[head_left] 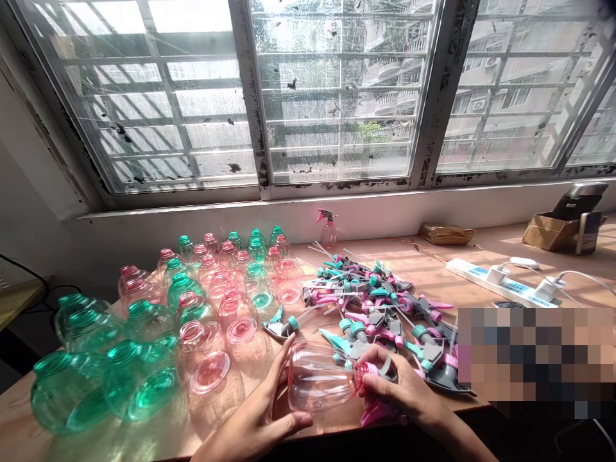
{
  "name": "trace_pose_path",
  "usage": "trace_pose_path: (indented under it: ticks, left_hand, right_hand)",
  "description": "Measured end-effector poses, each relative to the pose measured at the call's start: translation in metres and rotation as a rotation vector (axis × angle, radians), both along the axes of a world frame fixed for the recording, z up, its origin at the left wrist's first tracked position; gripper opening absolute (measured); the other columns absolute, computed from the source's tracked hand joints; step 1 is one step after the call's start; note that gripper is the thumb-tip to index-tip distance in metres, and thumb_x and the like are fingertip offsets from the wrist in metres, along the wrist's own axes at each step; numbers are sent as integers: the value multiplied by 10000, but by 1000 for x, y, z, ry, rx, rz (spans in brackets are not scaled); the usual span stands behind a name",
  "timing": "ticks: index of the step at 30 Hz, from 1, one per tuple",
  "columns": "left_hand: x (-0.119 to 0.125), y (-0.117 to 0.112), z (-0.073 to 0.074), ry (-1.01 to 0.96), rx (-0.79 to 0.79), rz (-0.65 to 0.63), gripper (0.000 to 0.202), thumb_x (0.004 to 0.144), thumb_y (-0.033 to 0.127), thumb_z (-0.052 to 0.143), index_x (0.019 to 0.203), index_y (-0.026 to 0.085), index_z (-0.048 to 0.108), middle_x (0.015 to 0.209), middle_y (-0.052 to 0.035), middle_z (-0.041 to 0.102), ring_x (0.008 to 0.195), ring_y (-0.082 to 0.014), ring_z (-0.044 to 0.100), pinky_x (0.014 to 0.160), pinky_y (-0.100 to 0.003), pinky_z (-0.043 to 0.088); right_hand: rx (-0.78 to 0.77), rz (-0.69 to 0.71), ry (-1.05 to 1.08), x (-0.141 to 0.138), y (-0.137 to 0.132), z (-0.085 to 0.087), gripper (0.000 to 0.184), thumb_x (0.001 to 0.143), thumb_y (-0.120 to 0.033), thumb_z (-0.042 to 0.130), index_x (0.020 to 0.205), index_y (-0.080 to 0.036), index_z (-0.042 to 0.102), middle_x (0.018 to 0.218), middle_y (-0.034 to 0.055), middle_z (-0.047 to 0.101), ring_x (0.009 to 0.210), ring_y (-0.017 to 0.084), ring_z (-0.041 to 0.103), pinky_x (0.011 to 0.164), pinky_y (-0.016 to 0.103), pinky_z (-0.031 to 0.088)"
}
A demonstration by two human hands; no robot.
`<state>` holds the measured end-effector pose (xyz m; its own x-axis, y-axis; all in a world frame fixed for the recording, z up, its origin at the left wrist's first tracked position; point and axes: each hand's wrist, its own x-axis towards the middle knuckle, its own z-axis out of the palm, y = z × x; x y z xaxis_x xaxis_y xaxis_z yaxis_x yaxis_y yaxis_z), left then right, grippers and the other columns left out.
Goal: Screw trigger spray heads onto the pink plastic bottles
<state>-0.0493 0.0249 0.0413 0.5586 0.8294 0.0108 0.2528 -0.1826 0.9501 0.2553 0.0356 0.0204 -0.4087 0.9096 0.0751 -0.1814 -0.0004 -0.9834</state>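
The left hand (260, 417) comes in from below, palm up, with the thumb over and the fingers curled under a clear pink bottle (320, 382). The bottle lies on its side, just above the near edge of the table (481, 250). The right hand (404, 388) is bent at the wrist, its fingers closed on a pink spray head (373, 414) at the bottle's neck. Behind the hands is a pile of spray heads (385, 308), and to the left stand empty bottles (192, 308), green and pink.
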Motion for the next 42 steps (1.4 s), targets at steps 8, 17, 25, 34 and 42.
trace_pose_path:
  ticks: [8,17,25,34,42]
  left_hand:
    - [4,1,0,-116,7,-52,875,953,358,685,1587,463,91,1745,-1,73,1583,-317,184,1288,-519,227]
    - [2,-2,6,75,82,1,912,968,355,646,1611,400,1,1742,-18,110,1590,-323,130,1299,-496,209]
    - [3,-4,10,73,-5,17,995,922,286,700,1619,354,-8,1743,-12,66,1594,-309,69,1306,-494,170]
    - [2,0,6,96,83,3,946,952,316,660,1621,342,-8,1743,-19,13,1594,-306,23,1301,-494,157]
    - [0,-3,5,122,59,20,956,976,394,618,1615,313,-88,1737,-35,-58,1596,-311,11,1309,-492,99]
  right_hand:
    - [-13,-5,2,0,1,-1,367,858,-459,796,990,-170,613,772,20,769,658,159,714,643,272,528]
    - [-31,-8,24,-1,0,1,374,837,-461,816,967,-175,615,755,22,776,659,165,726,639,269,524]
    - [-38,-11,25,-2,0,1,382,825,-479,817,968,-187,617,755,17,775,656,175,725,642,274,537]
    - [-24,-7,13,-1,0,2,391,830,-484,813,966,-181,607,759,11,767,643,142,699,641,250,527]
    - [-8,-22,-29,-1,0,3,408,822,-521,797,966,-192,605,770,22,763,650,170,697,657,296,543]
